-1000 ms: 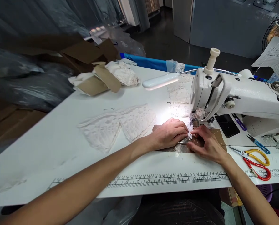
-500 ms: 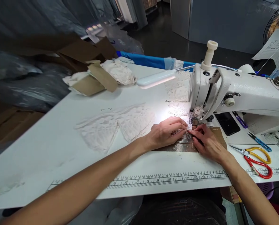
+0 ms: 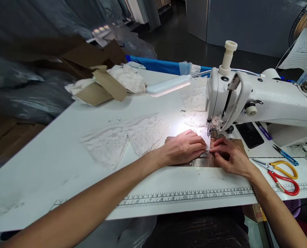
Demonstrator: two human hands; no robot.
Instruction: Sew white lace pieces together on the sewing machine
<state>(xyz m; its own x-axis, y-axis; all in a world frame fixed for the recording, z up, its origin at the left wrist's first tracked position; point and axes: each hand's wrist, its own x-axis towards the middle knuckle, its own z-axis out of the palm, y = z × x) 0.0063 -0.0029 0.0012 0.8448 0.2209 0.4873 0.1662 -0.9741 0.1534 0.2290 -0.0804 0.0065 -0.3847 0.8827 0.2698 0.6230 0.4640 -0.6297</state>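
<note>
A piece of white lace (image 3: 203, 132) lies under the presser foot of the white sewing machine (image 3: 269, 100), lit by a bright spot. My left hand (image 3: 186, 148) is on the lace just left of the foot, its fingers together and bent over the edge; the thumb is mostly hidden. In front of the foot, my right hand (image 3: 229, 155) pinches the lace's near edge between thumb and forefinger. Beneath both hands is a shiny brown plate (image 3: 207, 162). Two joined lace pieces (image 3: 125, 137) are spread flat on the white table, left of my left hand.
Scissors (image 3: 279, 172) with red and yellow handles and blue thread snips (image 3: 285, 155) lie at right, near a black phone (image 3: 249, 135). A lamp (image 3: 169, 86) reaches over the table. Bundled lace with cardboard (image 3: 99, 89) sits at the back left. A printed ruler (image 3: 184, 199) runs along the front edge.
My left fingers have flattened and drawn together over the lace. My right fingertips have shifted slightly toward me along its edge. The whole view has moved a little.
</note>
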